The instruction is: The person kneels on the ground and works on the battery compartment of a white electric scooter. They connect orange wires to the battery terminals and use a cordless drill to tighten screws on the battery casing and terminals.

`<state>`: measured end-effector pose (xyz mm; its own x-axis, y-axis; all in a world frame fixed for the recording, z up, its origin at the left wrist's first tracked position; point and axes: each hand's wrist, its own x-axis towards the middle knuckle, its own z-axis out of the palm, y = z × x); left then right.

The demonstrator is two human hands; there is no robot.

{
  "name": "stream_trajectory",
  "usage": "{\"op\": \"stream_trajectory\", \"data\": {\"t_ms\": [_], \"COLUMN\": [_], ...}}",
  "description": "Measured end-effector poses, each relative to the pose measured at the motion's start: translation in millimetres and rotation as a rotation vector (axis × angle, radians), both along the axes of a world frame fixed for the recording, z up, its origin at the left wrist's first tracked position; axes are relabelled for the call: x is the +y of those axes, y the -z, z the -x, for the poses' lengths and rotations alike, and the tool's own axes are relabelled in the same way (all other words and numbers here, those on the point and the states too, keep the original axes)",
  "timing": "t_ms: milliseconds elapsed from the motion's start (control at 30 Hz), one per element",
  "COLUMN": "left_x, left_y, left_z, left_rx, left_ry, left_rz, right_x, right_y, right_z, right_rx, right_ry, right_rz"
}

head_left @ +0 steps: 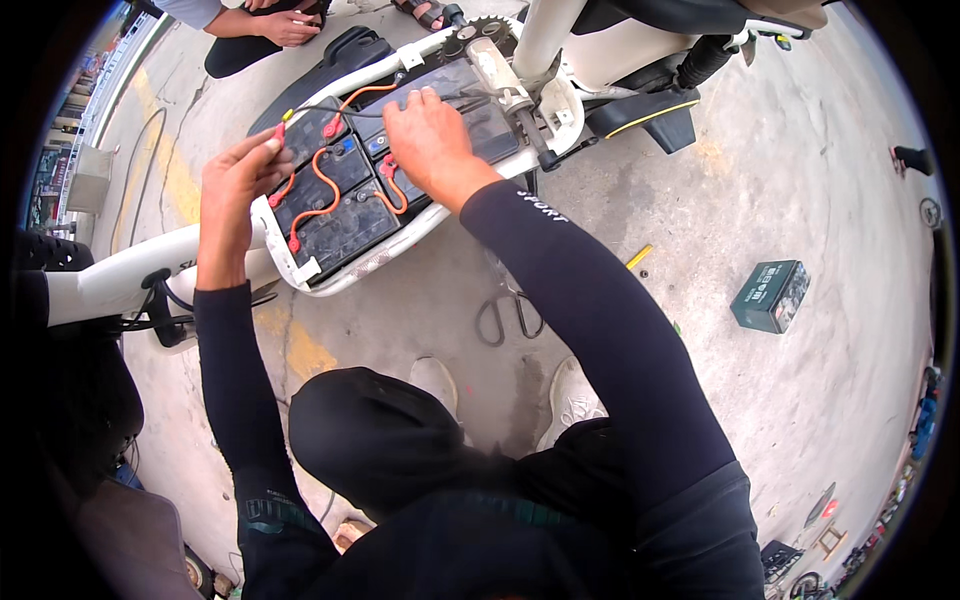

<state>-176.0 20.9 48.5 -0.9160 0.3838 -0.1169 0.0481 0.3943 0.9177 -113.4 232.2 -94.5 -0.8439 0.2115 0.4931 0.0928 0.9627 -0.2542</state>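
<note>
My left hand [240, 178] is closed in a pinch on a small red cable end [279, 131], raised over the left side of the batteries. A black cable [345, 112] with a yellow piece near its left end stretches across toward my right hand [430, 138]. The right fingers are curled round that cable, above the batteries. Beneath both hands, several dark batteries [342, 222] sit in the white frame [372, 262] of an electric two-wheeler. Orange wires [322, 190] with red terminal caps [294, 243] link them. My right palm hides part of the batteries.
Another person's hand [290, 30] is at the upper left, beyond the frame. A green box [770, 296] stands on the concrete at right, and a yellow-handled tool [639, 257] lies nearer. A dark cable loop [508, 318] lies by my shoes [571, 402].
</note>
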Motion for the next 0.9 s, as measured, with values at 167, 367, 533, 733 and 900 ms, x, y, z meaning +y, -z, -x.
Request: {"op": "stream_trajectory", "data": {"t_ms": [167, 367, 533, 733, 900], "left_x": [-37.9, 3.8, 72.0, 147.4, 168.8], "left_y": [33.6, 14.0, -12.2, -15.4, 16.9], "left_z": [22.1, 58.8, 74.9, 40.9, 34.8], "left_rx": [-0.047, -0.064, 0.172, -0.062, -0.299], "left_ry": [-0.081, 0.008, 0.208, 0.304, 0.169], "left_rz": [0.05, 0.025, 0.061, -0.031, -0.227], "right_x": [-9.1, -21.7, -45.8, -43.3, -50.2], "right_y": [-35.6, -11.1, 10.2, -9.0, -1.1], "right_z": [-26.1, -69.2, -63.5, -75.1, -78.7], "right_rx": [-0.19, 0.122, 0.237, 0.209, 0.166], "right_ry": [0.081, 0.113, 0.204, 0.174, 0.124], "right_rz": [-0.063, 0.166, 0.264, 0.409, 0.423]}}
